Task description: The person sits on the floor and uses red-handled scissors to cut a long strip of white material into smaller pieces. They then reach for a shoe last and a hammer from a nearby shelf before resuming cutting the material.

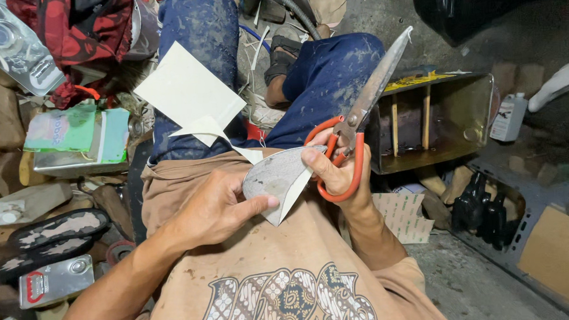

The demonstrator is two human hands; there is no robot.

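My left hand point(218, 205) pinches a rounded, grey-white piece of sheet material point(277, 179) over my lap, thumb on its lower edge. My right hand point(336, 169) grips large scissors with orange handles point(353, 142); their long steel blades point up and to the right, closed or nearly so. A pale offcut point(187, 91) of the same sheet lies across my left thigh, with a narrow strip trailing toward the held piece.
A metal tin point(434, 120) with wooden sticks and dark liquid stands to the right. Dark bottles point(481, 207) sit lower right. Shoe soles point(48, 241), metal cans point(55, 281) and a green-labelled tin point(76, 139) crowd the left. A sandalled foot point(284, 59) rests ahead.
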